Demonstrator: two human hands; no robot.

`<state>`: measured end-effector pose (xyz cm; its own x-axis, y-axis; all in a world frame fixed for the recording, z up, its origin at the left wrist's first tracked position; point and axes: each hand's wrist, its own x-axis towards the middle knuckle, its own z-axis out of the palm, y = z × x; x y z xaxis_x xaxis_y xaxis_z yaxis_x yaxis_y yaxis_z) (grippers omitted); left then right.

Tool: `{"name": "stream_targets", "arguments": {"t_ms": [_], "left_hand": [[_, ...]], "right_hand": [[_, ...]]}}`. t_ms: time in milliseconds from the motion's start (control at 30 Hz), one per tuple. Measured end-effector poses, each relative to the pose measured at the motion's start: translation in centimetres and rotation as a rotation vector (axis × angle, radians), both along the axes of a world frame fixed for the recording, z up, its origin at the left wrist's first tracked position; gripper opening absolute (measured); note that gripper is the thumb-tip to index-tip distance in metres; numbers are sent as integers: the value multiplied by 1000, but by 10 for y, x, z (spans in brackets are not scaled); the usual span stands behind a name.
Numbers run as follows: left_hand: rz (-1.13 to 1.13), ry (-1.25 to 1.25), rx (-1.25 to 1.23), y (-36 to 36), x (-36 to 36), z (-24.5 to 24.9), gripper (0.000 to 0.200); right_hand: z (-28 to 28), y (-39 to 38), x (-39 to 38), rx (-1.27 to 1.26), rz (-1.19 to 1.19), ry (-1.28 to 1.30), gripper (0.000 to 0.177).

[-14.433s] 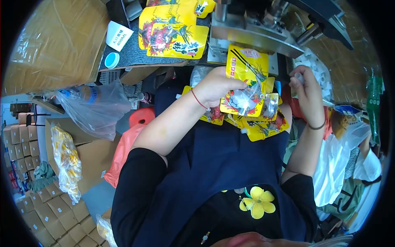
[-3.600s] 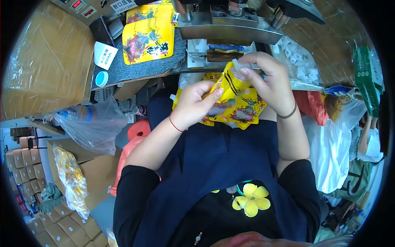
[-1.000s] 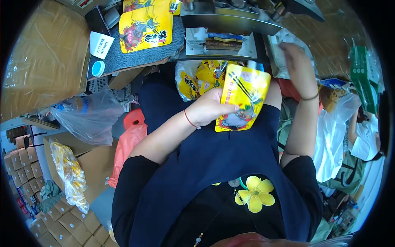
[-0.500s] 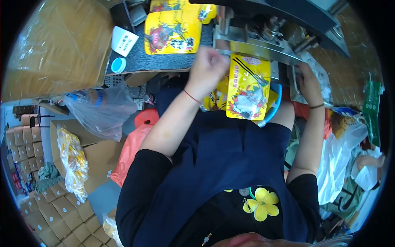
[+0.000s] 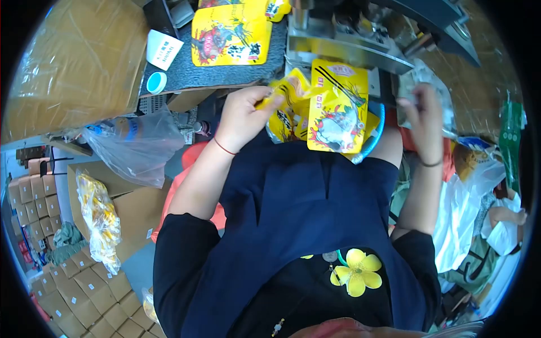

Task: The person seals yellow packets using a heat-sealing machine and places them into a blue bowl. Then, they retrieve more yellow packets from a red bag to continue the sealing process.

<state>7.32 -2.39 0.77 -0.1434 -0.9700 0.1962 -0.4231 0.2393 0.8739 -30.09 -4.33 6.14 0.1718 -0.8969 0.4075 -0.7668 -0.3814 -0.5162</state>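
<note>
My left hand (image 5: 245,114) pinches one end of a small yellow pouch (image 5: 294,90), which is partly smeared by motion. Beside it, a larger printed yellow pouch (image 5: 338,112) hangs upright, its top at the metal bar (image 5: 349,55) of a machine; my left hand is not on this one. Below the pinched pouch, more yellow packaging (image 5: 283,125) shows in part, close to my lap. My right hand (image 5: 424,115) is raised near the right end of the bar, fingers apart and somewhat blurred, with nothing visible in it.
Flat yellow pouches (image 5: 231,35) lie on the dark worktop (image 5: 197,76) at the upper left, near a blue-lidded jar (image 5: 157,83) and a white card (image 5: 164,49). A big taped carton (image 5: 79,67) stands at far left. A blue rim (image 5: 376,135) curves above my lap.
My left hand has drawn back down and to the left from the bar and now shows a yellow pouch in its fingers. My right hand has turned, its fingers moving away from the machine.
</note>
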Motion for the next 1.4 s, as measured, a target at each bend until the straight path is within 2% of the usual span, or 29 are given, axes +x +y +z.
{"name": "stream_targets", "arguments": {"t_ms": [33, 100, 200, 233, 300, 367, 433, 533, 567, 600, 733, 767, 833, 900, 933, 1000, 1100, 1133, 1200, 1300, 1333, 1367, 1400], "left_hand": [[-34, -67, 147, 2, -8, -1, 27], [-124, -141, 69, 6, -34, 7, 32], [-248, 28, 234, 12, -64, -3, 34], [-296, 42, 268, 13, -70, -4, 33], [-390, 324, 414, 19, -82, -5, 32], [-419, 585, 676, 27, -89, -1, 34], [-485, 734, 805, 30, -98, -7, 35], [-487, 541, 649, 30, -106, -8, 31], [-481, 460, 583, 28, -108, -7, 29], [-512, 463, 657, 27, -108, -9, 36], [-500, 693, 766, 29, -111, -7, 35], [-503, 686, 787, 28, -112, -9, 34], [-511, 668, 836, 27, -113, -13, 34], [-477, 537, 746, 26, -114, -11, 32], [-477, 513, 705, 26, -115, -10, 32], [-471, 488, 666, 26, -116, -8, 30], [-430, 582, 687, 31, -118, -6, 32], [-480, 607, 817, 28, -115, -6, 31], [-533, 636, 859, 28, -116, -4, 32], [-534, 702, 916, 28, -116, -4, 30], [-526, 685, 905, 26, -112, -5, 30], [-516, 668, 892, 23, -109, -7, 30], [-455, 718, 890, 18, -107, -21, 31]], "right_hand": [[-1, 4, 20, 56, 97, -47, 21], [4, 9, 55, 148, 274, -314, 18], [21, 2, 80, 77, 296, -471, 13], [20, -3, 84, 13, 331, -373, 12], [17, -8, 78, -13, 394, -216, 11], [20, -8, 58, 15, 401, -135, 11], [24, -5, 48, 36, 391, -132, 10], [35, 5, 43, 60, 270, -333, 9], [35, 5, 46, 62, 300, -284, 9], [34, 4, 49, 63, 326, -236, 10], [27, 0, 38, 116, 388, -82, 10], [26, 0, 36, 148, 400, -65, 10], [27, 1, 37, 94, 371, -109, 11], [31, 1, 37, 0, 275, -186, 12], [34, 3, 40, 108, 200, -330, 13], [30, 1, 46, 105, 243, -226, 13], [28, -1, 40, 115, 286, -66, 11], [27, -3, 34, 119, 337, -31, 11], [30, -4, 32, 207, 448, 24, 13], [27, -7, 26, 154, 388, -1, 17], [24, -9, 20, 102, 237, -15, 19], [23, -16, 9, -3, 71, 176, 22], [15, -24, -9, -35, 4, 344, 23]]}}
